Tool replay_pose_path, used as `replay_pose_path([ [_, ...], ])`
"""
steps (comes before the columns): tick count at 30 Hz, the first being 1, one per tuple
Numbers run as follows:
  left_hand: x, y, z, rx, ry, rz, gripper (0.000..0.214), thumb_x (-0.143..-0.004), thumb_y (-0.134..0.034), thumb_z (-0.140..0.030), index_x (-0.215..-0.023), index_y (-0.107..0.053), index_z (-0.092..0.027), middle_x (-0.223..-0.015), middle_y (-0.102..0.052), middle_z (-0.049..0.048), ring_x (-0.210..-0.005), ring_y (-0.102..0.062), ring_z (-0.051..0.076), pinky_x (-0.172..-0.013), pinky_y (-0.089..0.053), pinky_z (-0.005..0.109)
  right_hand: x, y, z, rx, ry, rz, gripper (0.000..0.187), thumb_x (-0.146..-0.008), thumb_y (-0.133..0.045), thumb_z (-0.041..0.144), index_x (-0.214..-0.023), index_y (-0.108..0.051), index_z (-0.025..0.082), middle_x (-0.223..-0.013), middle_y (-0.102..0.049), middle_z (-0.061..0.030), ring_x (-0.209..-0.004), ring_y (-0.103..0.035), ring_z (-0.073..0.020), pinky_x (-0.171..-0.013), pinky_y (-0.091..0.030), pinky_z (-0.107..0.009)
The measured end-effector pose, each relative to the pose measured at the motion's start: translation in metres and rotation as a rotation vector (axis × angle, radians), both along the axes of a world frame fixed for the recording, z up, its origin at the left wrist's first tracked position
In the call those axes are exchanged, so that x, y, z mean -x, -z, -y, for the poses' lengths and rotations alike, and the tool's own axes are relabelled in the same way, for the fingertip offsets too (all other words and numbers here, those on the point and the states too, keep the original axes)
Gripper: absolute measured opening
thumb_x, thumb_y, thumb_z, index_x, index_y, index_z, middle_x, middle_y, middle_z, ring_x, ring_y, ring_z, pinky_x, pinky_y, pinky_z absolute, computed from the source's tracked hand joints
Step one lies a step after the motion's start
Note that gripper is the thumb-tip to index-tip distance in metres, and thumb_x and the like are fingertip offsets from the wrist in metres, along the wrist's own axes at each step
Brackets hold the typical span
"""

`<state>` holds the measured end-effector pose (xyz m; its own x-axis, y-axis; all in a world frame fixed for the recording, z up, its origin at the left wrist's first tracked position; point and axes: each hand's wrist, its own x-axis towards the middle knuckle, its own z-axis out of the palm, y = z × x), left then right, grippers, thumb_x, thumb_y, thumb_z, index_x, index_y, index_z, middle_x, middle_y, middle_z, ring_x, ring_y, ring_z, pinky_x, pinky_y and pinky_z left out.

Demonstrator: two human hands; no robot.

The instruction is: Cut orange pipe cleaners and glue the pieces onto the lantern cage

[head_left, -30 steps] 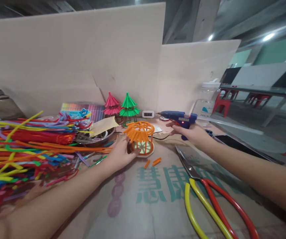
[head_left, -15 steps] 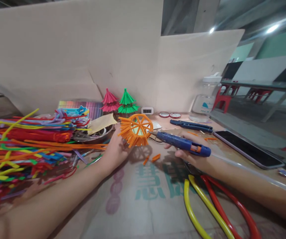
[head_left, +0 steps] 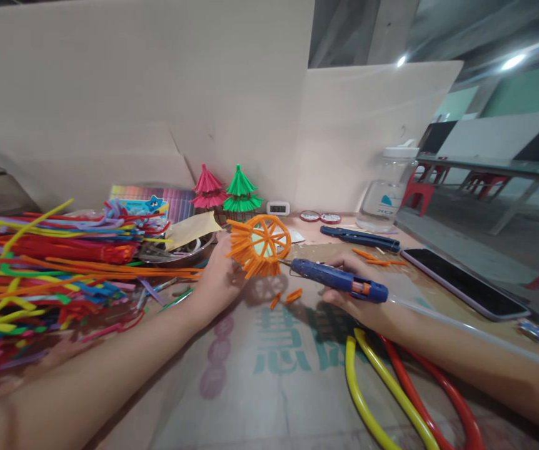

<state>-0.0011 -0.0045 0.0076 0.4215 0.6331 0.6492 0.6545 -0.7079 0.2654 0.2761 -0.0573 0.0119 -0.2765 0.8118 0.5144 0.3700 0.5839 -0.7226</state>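
My left hand (head_left: 222,269) is closed on an orange pipe-cleaner tree tier (head_left: 246,247), a spoked ring with short strips fanning out, its spoked side turned to the right. Part of the fingers is hidden behind it. My right hand (head_left: 354,297) grips a blue hot glue gun (head_left: 330,278) with a long clear glue stick (head_left: 476,334) out of its back. The gun's nozzle is at the ring's lower right edge; I cannot tell if it touches. Below the ring, short orange pieces (head_left: 294,295) lie on the cardboard.
Bundles of coloured pipe cleaners (head_left: 54,275) fill the left. A pink tree (head_left: 208,187) and a green tree (head_left: 240,190) stand behind. Pliers with yellow and red handles (head_left: 367,394) lie under my right forearm. A phone (head_left: 461,281), a blue cutter (head_left: 358,237) and a bottle (head_left: 384,194) are at right.
The glue gun's nozzle has shifted down and slightly left along the ring's edge. The orange ring has turned slightly in my left hand.
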Motion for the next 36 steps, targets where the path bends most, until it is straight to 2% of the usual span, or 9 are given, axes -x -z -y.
replay_pose_path([
  [6,0.0,0.001,-0.0007,-0.014,0.002,-0.001,0.034,-0.082,-0.058,-0.015,-0.115,-0.062,-0.022,-0.124,-0.057,0.0098,-0.119,-0.05,0.027,-0.106,-0.041,0.047,0.0004,0.0035,-0.0002,0.013,0.038,0.028,0.036,-0.073,-0.074,0.052,-0.09,-0.061,0.023,-0.073,-0.068,-0.0002,-0.06,-0.062,-0.0163,-0.052,-0.044,-0.025],
  [15,0.0001,0.0012,0.0003,-0.015,-0.01,-0.014,0.037,-0.083,-0.056,-0.014,-0.118,-0.06,-0.024,-0.126,-0.055,0.0098,-0.122,-0.047,0.025,-0.107,-0.04,0.046,0.002,-0.0041,0.0017,0.026,0.048,0.032,0.032,-0.071,-0.075,0.046,-0.087,-0.061,0.023,-0.069,-0.067,0.0005,-0.057,-0.06,-0.0158,-0.051,-0.044,-0.025],
  [27,0.002,0.0047,-0.002,-0.015,0.014,0.002,0.036,-0.082,-0.058,-0.013,-0.116,-0.06,-0.023,-0.125,-0.056,0.0094,-0.121,-0.048,0.026,-0.107,-0.04,0.046,0.0033,-0.0031,0.0008,-0.003,0.087,0.054,0.033,-0.069,-0.076,0.047,-0.086,-0.062,0.022,-0.067,-0.066,0.0009,-0.055,-0.057,-0.0152,-0.05,-0.042,-0.025],
  [36,0.0014,0.0049,-0.0032,-0.044,0.022,-0.004,0.037,-0.082,-0.059,-0.014,-0.118,-0.059,-0.023,-0.128,-0.055,0.0096,-0.123,-0.048,0.027,-0.108,-0.041,0.048,0.0025,-0.0043,0.0025,0.003,0.044,0.012,0.033,-0.071,-0.075,0.047,-0.086,-0.059,0.021,-0.068,-0.066,0.0003,-0.055,-0.057,-0.0141,-0.051,-0.042,-0.024],
])
